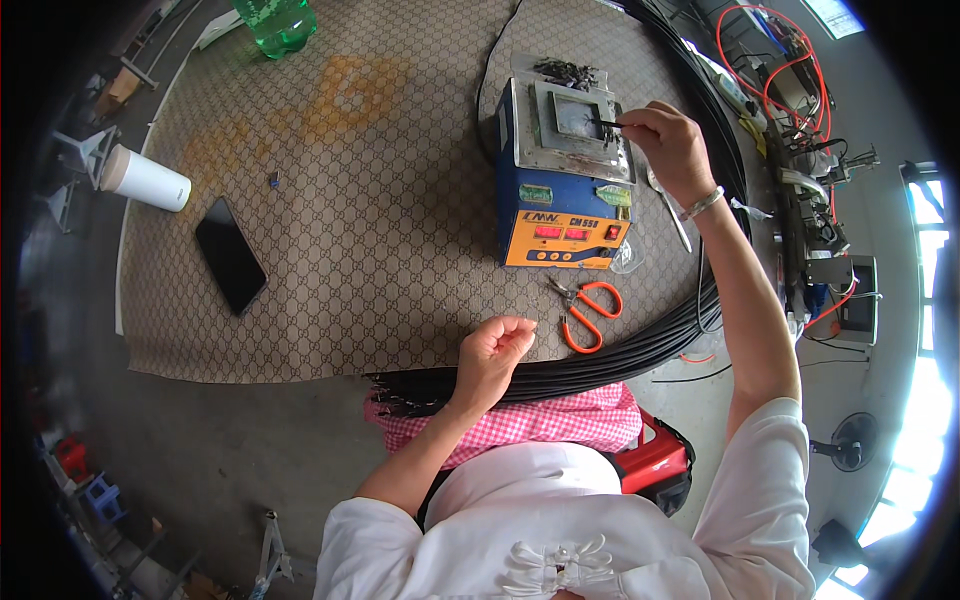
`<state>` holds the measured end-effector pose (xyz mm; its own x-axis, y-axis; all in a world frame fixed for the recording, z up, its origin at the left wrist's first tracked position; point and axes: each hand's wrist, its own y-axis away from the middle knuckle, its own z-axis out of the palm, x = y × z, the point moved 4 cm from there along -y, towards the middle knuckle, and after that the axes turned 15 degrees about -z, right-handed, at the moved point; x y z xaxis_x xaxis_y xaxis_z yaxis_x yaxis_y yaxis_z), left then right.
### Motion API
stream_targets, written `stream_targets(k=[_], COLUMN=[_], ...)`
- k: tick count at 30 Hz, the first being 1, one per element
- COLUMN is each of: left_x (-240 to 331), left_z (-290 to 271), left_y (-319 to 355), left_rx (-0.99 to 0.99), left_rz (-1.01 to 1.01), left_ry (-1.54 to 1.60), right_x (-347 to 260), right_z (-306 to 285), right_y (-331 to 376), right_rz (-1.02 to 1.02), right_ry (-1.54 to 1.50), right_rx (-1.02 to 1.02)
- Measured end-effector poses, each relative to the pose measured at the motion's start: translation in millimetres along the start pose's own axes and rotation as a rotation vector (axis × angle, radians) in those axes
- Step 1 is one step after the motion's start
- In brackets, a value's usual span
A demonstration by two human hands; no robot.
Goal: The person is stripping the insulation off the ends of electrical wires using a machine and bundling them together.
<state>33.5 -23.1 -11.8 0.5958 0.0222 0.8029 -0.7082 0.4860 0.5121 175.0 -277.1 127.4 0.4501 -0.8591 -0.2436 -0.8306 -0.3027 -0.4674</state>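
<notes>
One thin black wire [606, 122] pinched in right hand [672, 140] fingertips, tip over solder pot [570, 175]; left hand [492, 352] loosely curled, gripping nothing, beside black cable bundle [620, 355] below pot.

Right hand [672, 143] dips a black wire [604, 122] into the solder pot [565, 170] (left hand [492, 350] loosely curled).

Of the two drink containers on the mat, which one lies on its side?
The white cup near the mat's left edge lies on its side; the green bottle at the top stands upright.
</notes>
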Motion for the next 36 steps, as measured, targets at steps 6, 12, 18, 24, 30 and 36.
stream_targets(k=[6,12,18,24,30,36], left_x=[1.3,-1.6,-2.1,8.3,58.0,97.5], left_z=[0.7,-0.8,-0.4,3.5,16.0,47.8], left_y=[0.5,-0.4,-0.5,4.8,4.7,9.1], left_rx=[0.008,0.004,0.007,0.010,-0.076,-0.115], left_rz=[0.016,0.006,0.008,0.011,0.120,0.158], left_ry=[-0.002,-0.001,-0.001,-0.010,0.273,0.464], right_x=[-13.7,-15.6,-14.3,-21.6,-75.2,-124.8], right_z=[5.1,9.2,10.4,-5.1,-0.1,2.8], right_y=[1.0,4.2,6.8,15.2,58.2,95.8], right_rz=[-0.019,-0.024,-0.022,0.145,0.601,0.665], right_ry=[0.105,0.145,0.138,-0.143,-1.232,-1.548], right_rx=[0.005,0.023,0.018,0.151,0.256,0.405])
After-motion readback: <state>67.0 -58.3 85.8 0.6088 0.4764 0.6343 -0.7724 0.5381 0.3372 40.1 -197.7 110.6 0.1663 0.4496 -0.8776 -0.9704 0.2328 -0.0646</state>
